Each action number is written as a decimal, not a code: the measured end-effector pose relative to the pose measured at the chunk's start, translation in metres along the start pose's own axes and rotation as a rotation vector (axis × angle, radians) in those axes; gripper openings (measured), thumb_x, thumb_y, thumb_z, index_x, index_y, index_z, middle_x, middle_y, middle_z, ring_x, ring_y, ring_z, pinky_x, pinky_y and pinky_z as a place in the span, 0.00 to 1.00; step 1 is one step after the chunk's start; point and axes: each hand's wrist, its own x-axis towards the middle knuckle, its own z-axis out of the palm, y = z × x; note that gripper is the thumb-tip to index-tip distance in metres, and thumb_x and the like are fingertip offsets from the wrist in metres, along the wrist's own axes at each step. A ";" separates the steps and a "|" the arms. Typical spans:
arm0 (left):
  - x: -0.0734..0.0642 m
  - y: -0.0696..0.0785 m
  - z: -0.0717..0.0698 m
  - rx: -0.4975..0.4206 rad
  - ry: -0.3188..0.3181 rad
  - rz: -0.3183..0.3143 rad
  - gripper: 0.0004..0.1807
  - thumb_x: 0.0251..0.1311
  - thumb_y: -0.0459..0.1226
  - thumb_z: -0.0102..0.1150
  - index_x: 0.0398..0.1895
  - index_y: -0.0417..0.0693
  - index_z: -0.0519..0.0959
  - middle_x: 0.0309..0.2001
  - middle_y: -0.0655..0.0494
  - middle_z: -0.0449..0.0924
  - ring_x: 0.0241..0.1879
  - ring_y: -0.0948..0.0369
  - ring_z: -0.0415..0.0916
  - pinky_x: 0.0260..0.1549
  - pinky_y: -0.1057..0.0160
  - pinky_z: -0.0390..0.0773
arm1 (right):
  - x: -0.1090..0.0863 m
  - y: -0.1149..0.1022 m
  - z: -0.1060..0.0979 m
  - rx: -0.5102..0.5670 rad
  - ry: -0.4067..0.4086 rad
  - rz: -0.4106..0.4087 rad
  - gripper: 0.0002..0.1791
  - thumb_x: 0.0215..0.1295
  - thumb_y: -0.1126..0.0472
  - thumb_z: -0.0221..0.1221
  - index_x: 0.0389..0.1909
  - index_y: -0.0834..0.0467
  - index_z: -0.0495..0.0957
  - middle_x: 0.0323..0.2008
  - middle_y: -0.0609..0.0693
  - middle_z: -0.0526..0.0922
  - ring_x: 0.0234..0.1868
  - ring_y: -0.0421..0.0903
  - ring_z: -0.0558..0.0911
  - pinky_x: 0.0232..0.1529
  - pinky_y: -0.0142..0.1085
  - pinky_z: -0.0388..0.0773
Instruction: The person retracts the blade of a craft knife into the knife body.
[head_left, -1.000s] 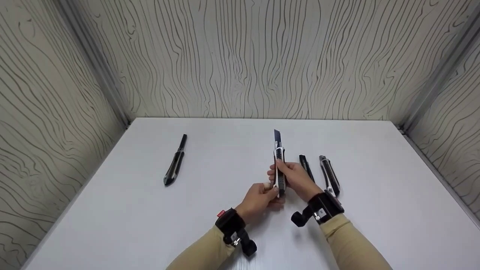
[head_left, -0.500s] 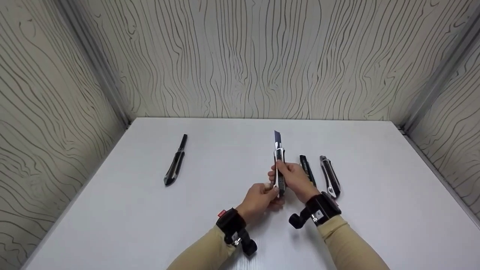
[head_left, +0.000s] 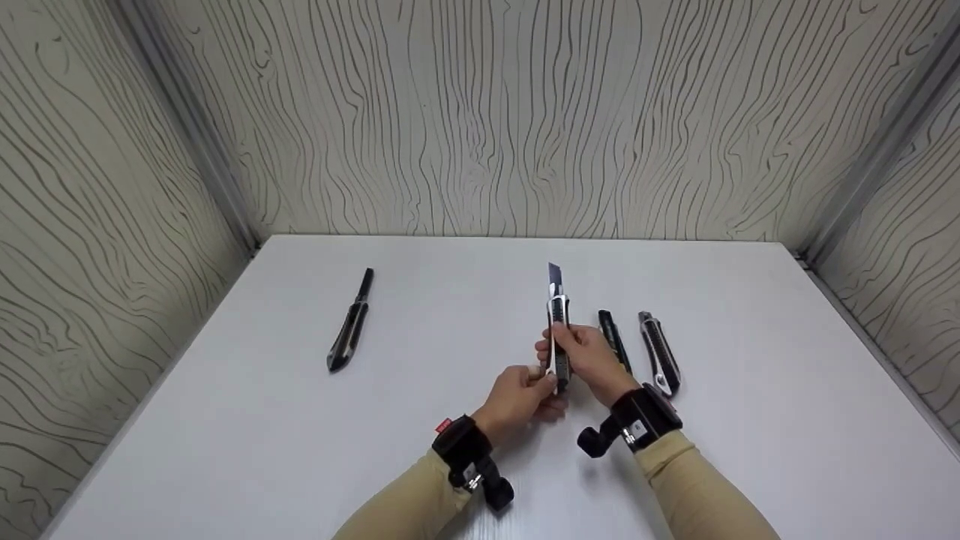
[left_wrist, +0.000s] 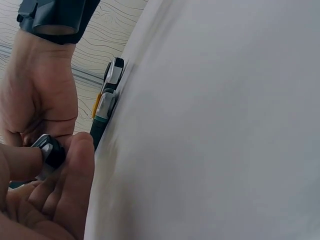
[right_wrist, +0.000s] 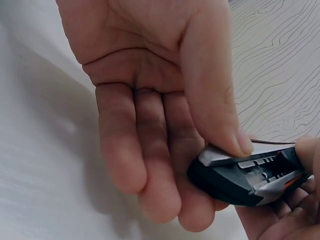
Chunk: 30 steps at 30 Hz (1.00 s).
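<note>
In the head view a utility knife point(head_left: 558, 306) points away from me, its bare blade point(head_left: 555, 274) sticking out at the far end. My right hand point(head_left: 596, 361) grips it around the middle, thumb on top of the handle. My left hand point(head_left: 517, 401) pinches the butt end between thumb and fingers. From the right wrist, the left hand point(right_wrist: 150, 110) appears large, its thumb on the knife's dark butt point(right_wrist: 215, 177) and its other fingers spread below. A slot with metal parts point(right_wrist: 262, 170) shows in the handle there. The right hand point(left_wrist: 42, 95) hangs beyond the left in the left wrist view.
Right of my hands lie a slim black knife point(head_left: 611, 334), partly covered by the right hand, and a black-and-silver utility knife point(head_left: 660, 354). Another utility knife point(head_left: 349, 334) lies at the left of the white table point(head_left: 247, 420). Patterned walls point(head_left: 480, 120) stand at the back and sides.
Both hands keep their hold on the knife. The blade tip sits slightly nearer to me. My right wrist has shifted a little left, uncovering more of the slim black knife.
</note>
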 end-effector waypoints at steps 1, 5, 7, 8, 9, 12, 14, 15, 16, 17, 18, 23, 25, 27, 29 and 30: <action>0.000 0.000 0.000 -0.003 0.000 -0.002 0.11 0.63 0.34 0.48 0.33 0.33 0.76 0.27 0.42 0.82 0.24 0.57 0.81 0.27 0.61 0.82 | 0.000 0.000 0.000 -0.003 -0.003 0.000 0.24 0.71 0.54 0.44 0.51 0.74 0.67 0.39 0.59 0.81 0.40 0.45 0.81 0.46 0.33 0.79; 0.000 -0.001 -0.001 -0.015 0.004 -0.012 0.11 0.64 0.34 0.48 0.33 0.34 0.76 0.27 0.42 0.82 0.23 0.58 0.81 0.27 0.62 0.82 | 0.000 0.000 0.000 0.000 -0.007 0.006 0.24 0.71 0.54 0.44 0.52 0.73 0.66 0.40 0.58 0.81 0.40 0.45 0.82 0.45 0.33 0.79; 0.001 -0.001 -0.001 -0.015 0.006 -0.011 0.11 0.64 0.34 0.48 0.33 0.34 0.76 0.26 0.42 0.82 0.23 0.58 0.81 0.26 0.62 0.82 | 0.000 -0.001 0.000 -0.001 -0.002 0.007 0.24 0.71 0.54 0.44 0.52 0.73 0.66 0.40 0.58 0.81 0.40 0.45 0.82 0.45 0.33 0.79; 0.001 -0.001 -0.001 -0.018 0.007 -0.012 0.10 0.63 0.34 0.48 0.33 0.34 0.76 0.26 0.42 0.82 0.23 0.58 0.81 0.26 0.62 0.82 | 0.000 0.000 0.000 0.001 0.000 0.008 0.24 0.71 0.55 0.44 0.52 0.73 0.66 0.40 0.58 0.81 0.40 0.45 0.82 0.46 0.33 0.79; 0.001 -0.002 -0.001 -0.018 0.010 -0.012 0.10 0.63 0.34 0.48 0.32 0.34 0.76 0.26 0.42 0.82 0.23 0.58 0.81 0.26 0.62 0.82 | 0.000 -0.001 0.000 0.001 0.002 0.010 0.23 0.71 0.55 0.45 0.53 0.73 0.66 0.40 0.58 0.81 0.40 0.45 0.82 0.46 0.33 0.79; 0.002 -0.002 -0.001 -0.010 0.015 -0.019 0.10 0.63 0.34 0.48 0.32 0.35 0.76 0.26 0.42 0.83 0.23 0.58 0.81 0.26 0.62 0.82 | 0.000 0.000 0.001 0.004 0.011 0.019 0.23 0.70 0.55 0.46 0.52 0.73 0.66 0.41 0.59 0.81 0.41 0.45 0.82 0.46 0.33 0.79; 0.002 -0.003 -0.002 -0.010 0.016 -0.023 0.10 0.63 0.35 0.48 0.33 0.36 0.76 0.27 0.41 0.83 0.23 0.58 0.81 0.27 0.62 0.82 | 0.001 0.000 0.002 0.011 0.012 0.023 0.22 0.69 0.56 0.47 0.52 0.72 0.66 0.41 0.59 0.81 0.41 0.45 0.82 0.46 0.33 0.79; 0.002 -0.003 -0.002 -0.012 0.014 -0.022 0.10 0.63 0.35 0.48 0.33 0.36 0.76 0.28 0.41 0.83 0.24 0.58 0.81 0.27 0.62 0.82 | 0.001 0.000 0.002 0.009 0.007 0.021 0.23 0.69 0.56 0.47 0.53 0.73 0.66 0.42 0.59 0.81 0.41 0.45 0.82 0.46 0.33 0.79; 0.002 -0.002 -0.002 -0.019 0.009 -0.021 0.10 0.63 0.35 0.48 0.33 0.35 0.76 0.28 0.40 0.83 0.24 0.58 0.81 0.28 0.61 0.82 | 0.001 0.000 0.002 0.011 0.007 0.020 0.23 0.69 0.56 0.47 0.53 0.73 0.66 0.42 0.59 0.81 0.41 0.45 0.82 0.46 0.33 0.79; 0.002 -0.002 -0.002 -0.033 0.002 -0.018 0.10 0.63 0.34 0.48 0.33 0.34 0.75 0.28 0.41 0.82 0.24 0.58 0.81 0.28 0.61 0.82 | 0.001 0.000 0.002 0.018 0.003 0.017 0.22 0.69 0.57 0.47 0.53 0.73 0.65 0.42 0.60 0.81 0.40 0.45 0.82 0.45 0.33 0.79; 0.002 -0.002 -0.002 -0.053 -0.007 -0.017 0.11 0.64 0.34 0.48 0.33 0.33 0.75 0.27 0.42 0.81 0.24 0.58 0.80 0.28 0.61 0.82 | 0.001 -0.001 0.002 0.024 0.001 0.013 0.22 0.70 0.57 0.47 0.53 0.73 0.65 0.42 0.60 0.80 0.40 0.45 0.82 0.45 0.33 0.79; 0.000 0.000 -0.002 -0.098 -0.031 -0.032 0.15 0.65 0.37 0.47 0.34 0.30 0.74 0.25 0.47 0.77 0.23 0.58 0.78 0.26 0.59 0.82 | 0.002 -0.003 0.000 0.052 -0.004 -0.007 0.24 0.70 0.56 0.46 0.55 0.73 0.64 0.44 0.63 0.79 0.39 0.44 0.82 0.44 0.33 0.79; -0.001 0.000 -0.002 -0.104 -0.023 -0.033 0.15 0.65 0.37 0.47 0.36 0.30 0.75 0.28 0.45 0.80 0.26 0.57 0.80 0.28 0.58 0.83 | 0.002 -0.003 0.000 0.057 0.000 -0.015 0.24 0.70 0.55 0.46 0.55 0.73 0.64 0.44 0.62 0.79 0.40 0.44 0.82 0.45 0.33 0.79; -0.001 0.000 -0.002 -0.121 -0.016 -0.020 0.15 0.65 0.37 0.47 0.39 0.29 0.75 0.32 0.40 0.82 0.30 0.53 0.82 0.32 0.56 0.83 | 0.002 -0.003 0.001 0.070 0.005 -0.018 0.25 0.69 0.54 0.47 0.55 0.72 0.65 0.43 0.61 0.80 0.40 0.44 0.82 0.45 0.33 0.79; -0.001 0.000 -0.002 -0.144 -0.014 0.001 0.15 0.65 0.36 0.47 0.42 0.28 0.74 0.37 0.36 0.81 0.35 0.49 0.82 0.36 0.55 0.82 | 0.003 -0.003 0.001 0.084 0.012 -0.013 0.26 0.68 0.52 0.49 0.55 0.71 0.66 0.43 0.59 0.80 0.40 0.44 0.83 0.46 0.34 0.79; -0.001 0.000 -0.002 -0.154 -0.012 0.010 0.15 0.65 0.35 0.47 0.43 0.28 0.74 0.39 0.34 0.81 0.37 0.48 0.82 0.38 0.55 0.82 | 0.003 -0.002 0.001 0.091 0.015 -0.007 0.26 0.67 0.51 0.50 0.54 0.70 0.67 0.42 0.58 0.81 0.41 0.45 0.82 0.46 0.34 0.79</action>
